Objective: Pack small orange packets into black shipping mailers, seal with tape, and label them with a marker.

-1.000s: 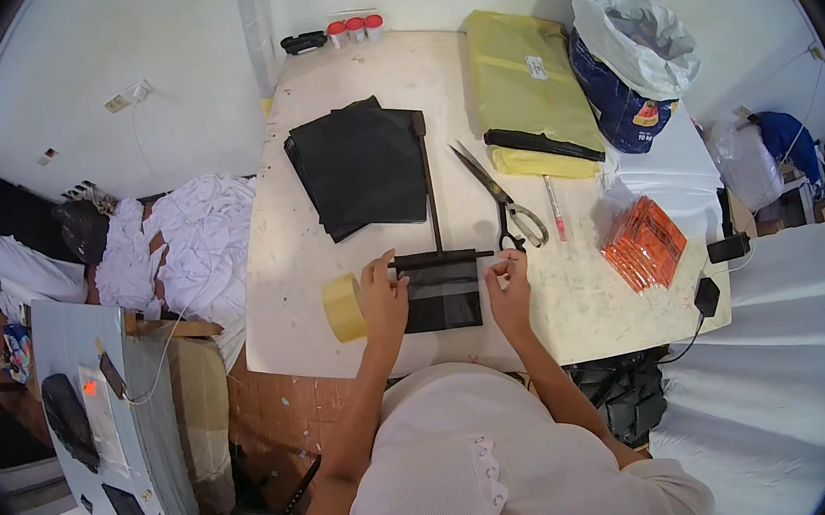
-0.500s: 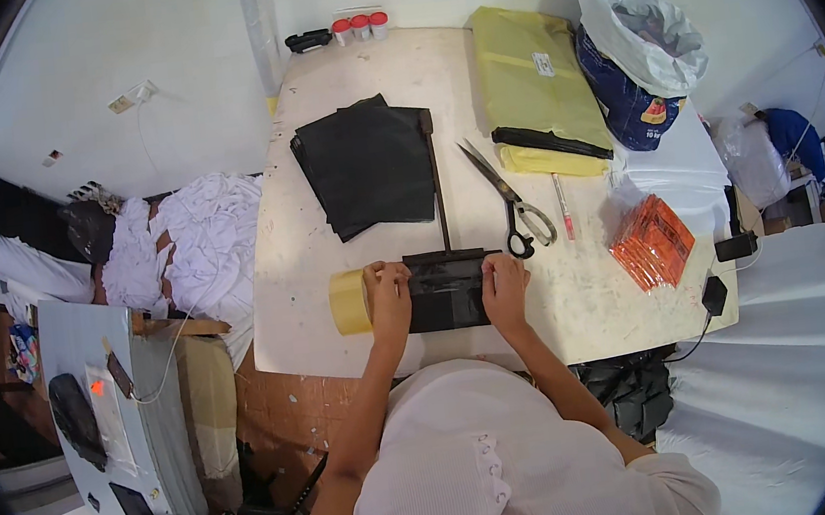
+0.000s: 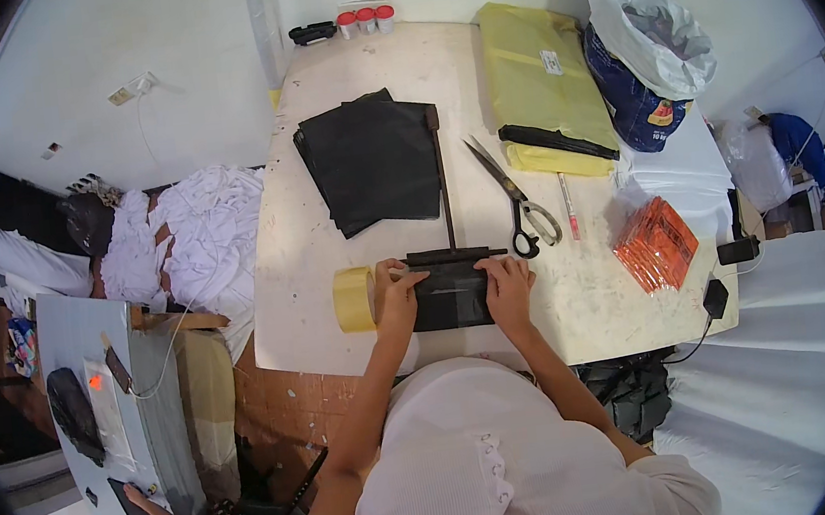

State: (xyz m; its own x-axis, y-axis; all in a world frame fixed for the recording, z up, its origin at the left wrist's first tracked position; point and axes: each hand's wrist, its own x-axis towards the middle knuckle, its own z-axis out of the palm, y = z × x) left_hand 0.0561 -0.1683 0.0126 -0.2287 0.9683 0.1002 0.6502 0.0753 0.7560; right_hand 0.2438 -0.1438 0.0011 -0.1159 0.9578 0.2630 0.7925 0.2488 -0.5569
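Observation:
A folded black plastic sheet (image 3: pixel 453 304) lies at the table's near edge, its surface shiny. My left hand (image 3: pixel 395 298) grips its upper left corner, thumb stretched inward over the plastic. At the upper right corner my right hand (image 3: pixel 507 290) has its fingers bent round the edge. Just beyond the sheet's far edge runs a dark crossbar (image 3: pixel 457 254), joined to a long thin dark rod (image 3: pixel 443 179) that reaches away from me. Left of my left hand stands a wide roll of yellowish tape (image 3: pixel 355 300), nearly touching it.
Black plastic sheets (image 3: pixel 373 166) are stacked beyond my hands. Scissors (image 3: pixel 511 192) and a pen (image 3: pixel 569 207) lie to the right, near orange packets (image 3: pixel 656 244). Farther back are folded yellow plastic (image 3: pixel 538 68), a blue-and-white sack (image 3: pixel 641 83) and red-lidded jars (image 3: pixel 367 21).
My left thumb has stretched inward across the sheet, and the right fingers have shifted slightly at its corner. The sheet's far edge now sits a little apart from the crossbar.

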